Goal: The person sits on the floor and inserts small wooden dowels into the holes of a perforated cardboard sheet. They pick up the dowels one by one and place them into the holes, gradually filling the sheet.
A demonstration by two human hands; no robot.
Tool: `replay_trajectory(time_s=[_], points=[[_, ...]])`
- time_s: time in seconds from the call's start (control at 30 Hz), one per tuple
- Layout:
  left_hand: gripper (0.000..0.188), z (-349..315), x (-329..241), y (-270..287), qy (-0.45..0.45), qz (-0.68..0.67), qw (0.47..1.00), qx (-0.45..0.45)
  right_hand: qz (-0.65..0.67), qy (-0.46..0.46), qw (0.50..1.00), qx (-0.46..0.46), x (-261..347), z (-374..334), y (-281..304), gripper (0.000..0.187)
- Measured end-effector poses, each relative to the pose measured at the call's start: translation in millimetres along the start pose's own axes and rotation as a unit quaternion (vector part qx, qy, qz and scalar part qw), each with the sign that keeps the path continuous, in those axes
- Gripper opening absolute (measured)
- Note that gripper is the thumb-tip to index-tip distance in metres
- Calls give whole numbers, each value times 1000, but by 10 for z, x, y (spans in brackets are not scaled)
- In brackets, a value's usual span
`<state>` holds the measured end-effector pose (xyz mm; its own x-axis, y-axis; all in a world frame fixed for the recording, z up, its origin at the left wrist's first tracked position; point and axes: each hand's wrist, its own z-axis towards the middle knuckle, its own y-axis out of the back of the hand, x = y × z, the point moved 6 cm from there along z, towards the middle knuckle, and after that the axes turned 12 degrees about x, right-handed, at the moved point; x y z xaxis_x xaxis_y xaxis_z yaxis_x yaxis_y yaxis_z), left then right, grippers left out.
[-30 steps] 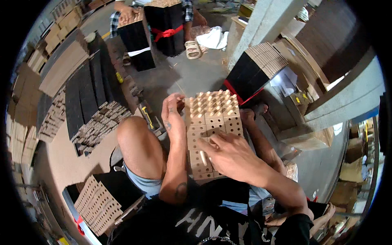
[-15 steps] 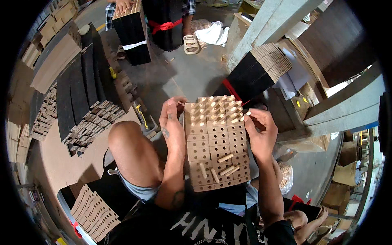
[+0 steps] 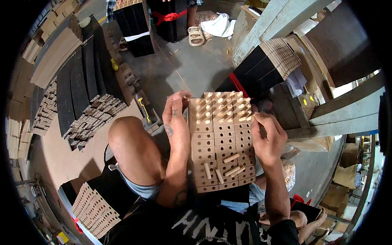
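Note:
A bundle of brown drilled boards (image 3: 204, 153) stands upright before me, its end face a grid of holes. Wooden dowels (image 3: 220, 107) stick up from several far rows. Several loose dowels (image 3: 231, 158) lie across the nearer holes. My right hand (image 3: 268, 134) is closed at the right edge, thumb and forefinger pinching a dowel with only its pale tip showing. By the far left corner my left hand (image 3: 175, 110) has its fingers curled together, partly blurred; what they hold, if anything, is hidden.
Black-sided board stacks (image 3: 87, 90) fill the left. Another drilled bundle (image 3: 96, 212) is at lower left. A black bundle (image 3: 261, 61) with a red tie leans near a pale post (image 3: 281, 20). A yellow-handled tool (image 3: 143, 110) lies beyond my knee. Another person's sandalled foot (image 3: 196, 36) is ahead.
The view has shifted slightly, so the bundle appears farther right. My right hand has moved a little down along the right edge, still pinching the dowel. The loose dowels keep their places.

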<state>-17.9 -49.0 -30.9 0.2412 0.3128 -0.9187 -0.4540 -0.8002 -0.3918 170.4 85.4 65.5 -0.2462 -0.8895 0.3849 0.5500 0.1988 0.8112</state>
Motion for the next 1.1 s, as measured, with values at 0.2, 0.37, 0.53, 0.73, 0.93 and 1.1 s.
replay_trajectory(time_s=[0.2, 0.37, 0.53, 0.73, 0.93, 1.1], points=[[36, 5, -2, 13, 9, 13, 1000, -2, -32, -37, 996, 72, 75, -21, -13, 25], [34, 28, 81, -2, 12, -12, 1000, 6, -80, -42, 992, 89, 60, -127, -5, 23], [32, 12, 21, 2, -2, -32, 999, 7, -37, 28, 975, 219, 341, 80, 164, 36], [28, 2, 32, -20, -38, -57, 997, 22, -3, 185, 907, 378, 789, -47, 69, 39], [31, 0, 100, 21, -25, -65, 997, 15, 197, 52, 937, 283, 761, 238, -150, 23], [34, -9, 78, -6, 37, -88, 995, 10, 221, 11, 961, 164, 780, 300, -367, 21]])
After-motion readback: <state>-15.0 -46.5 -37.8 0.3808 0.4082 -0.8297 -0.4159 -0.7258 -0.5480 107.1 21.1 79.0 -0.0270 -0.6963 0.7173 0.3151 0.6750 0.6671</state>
